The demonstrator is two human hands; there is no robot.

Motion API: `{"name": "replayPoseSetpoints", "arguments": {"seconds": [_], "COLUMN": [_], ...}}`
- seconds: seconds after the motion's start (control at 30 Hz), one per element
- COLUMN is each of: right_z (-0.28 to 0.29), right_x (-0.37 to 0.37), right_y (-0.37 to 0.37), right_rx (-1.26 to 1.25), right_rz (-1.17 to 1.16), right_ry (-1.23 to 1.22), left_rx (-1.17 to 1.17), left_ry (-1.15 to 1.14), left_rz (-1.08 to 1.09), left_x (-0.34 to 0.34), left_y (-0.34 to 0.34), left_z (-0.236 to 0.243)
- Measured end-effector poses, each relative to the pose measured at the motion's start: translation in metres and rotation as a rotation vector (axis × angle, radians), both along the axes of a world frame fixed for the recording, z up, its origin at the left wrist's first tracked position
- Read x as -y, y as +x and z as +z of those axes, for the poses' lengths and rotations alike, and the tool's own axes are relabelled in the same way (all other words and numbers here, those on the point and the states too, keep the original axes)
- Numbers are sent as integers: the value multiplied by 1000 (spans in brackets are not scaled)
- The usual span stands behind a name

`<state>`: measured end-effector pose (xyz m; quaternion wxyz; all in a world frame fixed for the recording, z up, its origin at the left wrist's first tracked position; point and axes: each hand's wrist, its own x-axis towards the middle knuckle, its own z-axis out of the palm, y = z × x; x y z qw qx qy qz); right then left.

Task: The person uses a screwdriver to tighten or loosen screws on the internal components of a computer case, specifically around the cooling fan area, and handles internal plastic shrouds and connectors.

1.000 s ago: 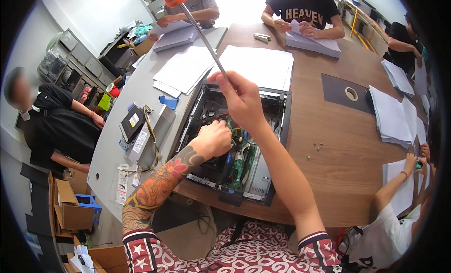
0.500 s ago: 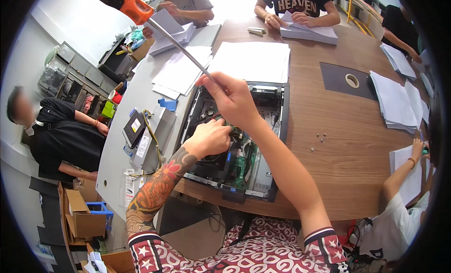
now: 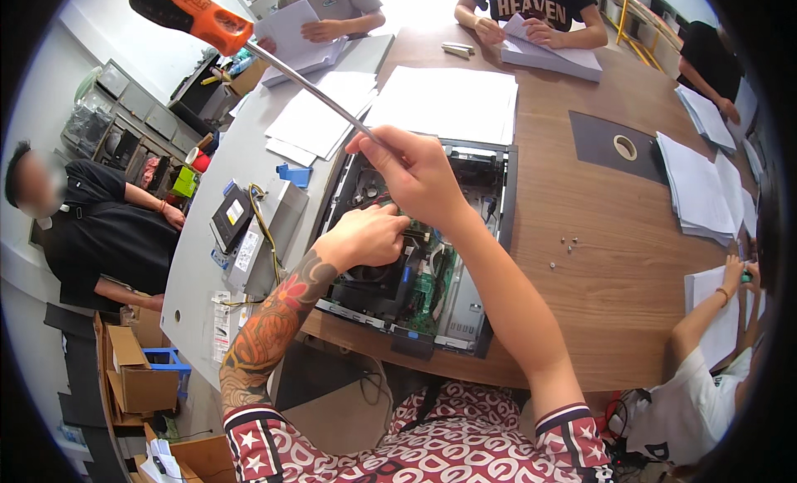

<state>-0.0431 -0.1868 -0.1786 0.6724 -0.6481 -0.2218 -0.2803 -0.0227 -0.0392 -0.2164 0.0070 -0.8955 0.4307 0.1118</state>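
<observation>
My right hand (image 3: pixel 415 171) is closed round the shaft of a long screwdriver (image 3: pixel 307 84), whose orange-and-black handle (image 3: pixel 191 18) sticks out toward the upper left. Below it lies an open desktop computer case (image 3: pixel 469 325) with a green board (image 3: pixel 427 296), a black cooler and cables inside. My left hand (image 3: pixel 374 234) is inside the case beside red cables, fingers curled; what they grip is hidden. To the left lie a metal power supply (image 3: pixel 266 250) with yellow wires, a black drive (image 3: pixel 228 225) and a blue plastic part (image 3: pixel 295 174). Small screws (image 3: pixel 569 249) lie to the right.
Paper stacks (image 3: pixel 440 101) border the case's far side and the table's (image 3: pixel 598 333) right. Several people sit handling papers; another person (image 3: pixel 108 225) is at the left. A tape roll (image 3: pixel 624 146) lies on a dark panel. Cartons (image 3: pixel 133 367) are low on the left.
The screwdriver has tilted, its handle swinging from top centre to the upper left. My right hand has moved slightly left; my left hand stays in the case, a little further left.
</observation>
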Motion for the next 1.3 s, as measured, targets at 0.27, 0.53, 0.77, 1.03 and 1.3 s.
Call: {"name": "replayPoseSetpoints", "arguments": {"seconds": [0.27,0.53,0.77,1.03,1.3], "right_z": [-2,-2,-4,-5,-6], "right_x": [6,-2,-4,-6,-6], "right_y": [1,0,-5,-1,-4], "right_rx": [-122,-78,-140,-146,-138], "right_rz": [35,78,256,350,220], "right_ry": [-4,20,168,373,367], "left_rx": [116,-22,-37,137,54], "left_ry": [48,-100,-208,-90,-68], "left_rz": [-37,17,10,14,72], "left_x": [4,0,2,-2,4], "left_y": [-7,-2,-6,-16,-18], "left_z": [4,10,-5,-11,-7]}}
